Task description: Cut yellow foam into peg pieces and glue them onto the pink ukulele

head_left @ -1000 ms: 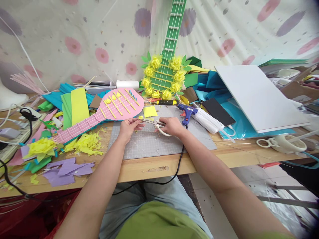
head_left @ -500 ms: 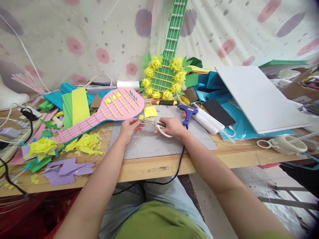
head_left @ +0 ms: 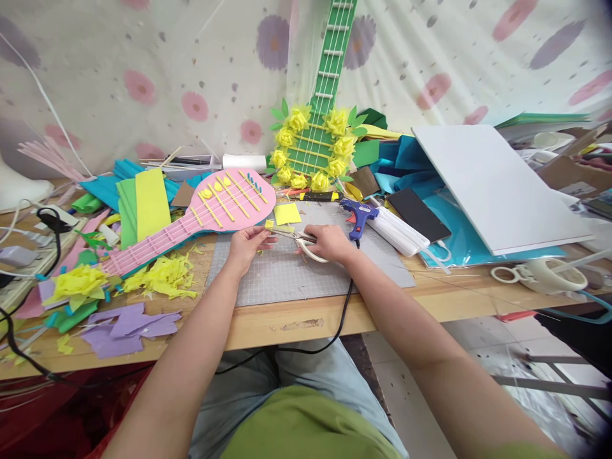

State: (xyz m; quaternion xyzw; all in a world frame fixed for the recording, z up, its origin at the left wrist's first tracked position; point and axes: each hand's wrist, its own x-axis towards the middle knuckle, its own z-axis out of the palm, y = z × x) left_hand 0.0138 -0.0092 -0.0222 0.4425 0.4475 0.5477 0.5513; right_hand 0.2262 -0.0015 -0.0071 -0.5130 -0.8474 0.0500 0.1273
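Note:
Above the grey cutting mat (head_left: 287, 280), my left hand (head_left: 247, 248) pinches a small yellow paper piece (head_left: 269, 224). My right hand (head_left: 327, 243) is closed around white-handled scissors (head_left: 312, 252), whose blades point left and reach the yellow piece. A yellow paper square (head_left: 287, 213) lies on the mat just beyond the blades. The pink paper guitar (head_left: 234, 204) with yellow strips rests at the left, its body near my left hand. Behind the mat stands a green paper guitar (head_left: 313, 143) ringed with yellow flowers.
A blue glue gun (head_left: 358, 217) lies right of my right hand, its black cable crossing the mat. Beside it are white sticks (head_left: 399, 233), a dark phone (head_left: 418, 215) and a white board (head_left: 497, 185). Yellow scraps (head_left: 165, 275) and purple paper (head_left: 131, 328) lie at the left.
The whole view has shifted very slightly. Both hands keep nearly the same places, with the scissors still at the yellow piece.

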